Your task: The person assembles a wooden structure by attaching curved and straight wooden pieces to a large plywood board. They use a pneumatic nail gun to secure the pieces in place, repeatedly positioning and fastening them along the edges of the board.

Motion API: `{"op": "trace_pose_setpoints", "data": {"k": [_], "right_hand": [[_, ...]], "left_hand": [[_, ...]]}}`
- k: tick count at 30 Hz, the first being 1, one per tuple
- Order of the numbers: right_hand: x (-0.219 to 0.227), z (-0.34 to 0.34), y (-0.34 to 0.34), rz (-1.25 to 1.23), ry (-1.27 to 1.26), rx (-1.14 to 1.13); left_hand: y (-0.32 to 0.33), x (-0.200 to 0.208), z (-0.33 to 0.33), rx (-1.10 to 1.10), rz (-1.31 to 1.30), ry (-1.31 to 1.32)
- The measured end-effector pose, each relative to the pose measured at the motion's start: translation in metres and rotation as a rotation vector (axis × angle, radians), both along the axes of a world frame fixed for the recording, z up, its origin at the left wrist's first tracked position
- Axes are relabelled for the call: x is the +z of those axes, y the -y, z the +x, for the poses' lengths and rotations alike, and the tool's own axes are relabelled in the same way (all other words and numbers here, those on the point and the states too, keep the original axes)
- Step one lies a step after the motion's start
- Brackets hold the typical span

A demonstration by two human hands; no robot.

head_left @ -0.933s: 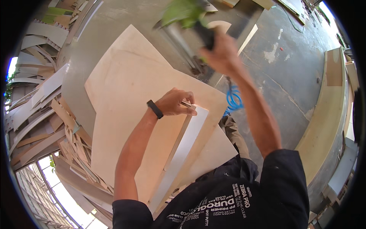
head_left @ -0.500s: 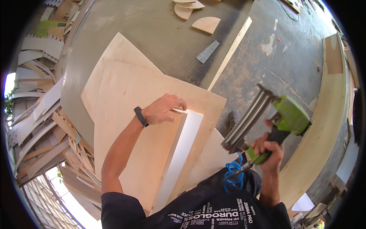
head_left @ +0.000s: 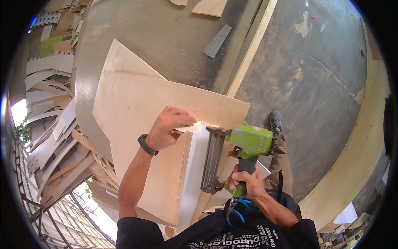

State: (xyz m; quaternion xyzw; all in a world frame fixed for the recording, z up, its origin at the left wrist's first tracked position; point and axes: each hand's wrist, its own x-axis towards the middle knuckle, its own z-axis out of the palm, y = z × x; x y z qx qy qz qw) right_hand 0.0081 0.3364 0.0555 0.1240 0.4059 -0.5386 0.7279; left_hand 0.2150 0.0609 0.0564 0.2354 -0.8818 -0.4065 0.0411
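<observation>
My left hand (head_left: 166, 126), a dark band on its wrist, pinches a small thin piece of wood (head_left: 181, 129). That piece sits at the far end of a long upright strip with a white face (head_left: 193, 166), which stands on a pale plywood panel (head_left: 137, 97). In my right hand (head_left: 252, 182) is a green nail gun (head_left: 251, 140) with a long metal magazine, gripped by its black handle. The gun's nose is close to the right side of the strip's far end; whether it touches cannot be made out. A coiled blue air hose (head_left: 237, 216) hangs from the handle.
The panel lies on a larger grey-brown worktop (head_left: 137, 25) holding curved offcuts (head_left: 209, 7) and a grey flat strip (head_left: 217, 40). A pale wooden batten (head_left: 253, 50) runs along its edge. Stacked boards (head_left: 54, 112) crowd the left; a long curved plywood piece (head_left: 348, 153) lies right.
The nail gun has swung left and its magazine has turned more upright, beside the strip. My left hand has its fingers closer around the small wood piece, and the view has shifted.
</observation>
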Motion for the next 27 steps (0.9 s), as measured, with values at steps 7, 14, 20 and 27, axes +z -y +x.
{"op": "trace_pose_setpoints", "data": {"k": [7, 14, 20, 27], "right_hand": [[-0.015, 0.023, -0.004, -0.01, 0.041, 0.002], [-0.022, 0.031, -0.004, -0.003, 0.031, -0.012], [-0.026, 0.037, -0.004, -0.023, 0.02, -0.009], [-0.024, 0.034, 0.001, -0.021, -0.007, 0.004]], "left_hand": [[0.0, 0.0, -0.002, -0.027, -0.018, -0.006], [0.0, 0.001, -0.002, -0.051, -0.031, 0.007], [0.0, 0.001, -0.004, -0.038, -0.012, -0.012], [0.003, 0.002, -0.005, -0.066, -0.004, -0.005]]}}
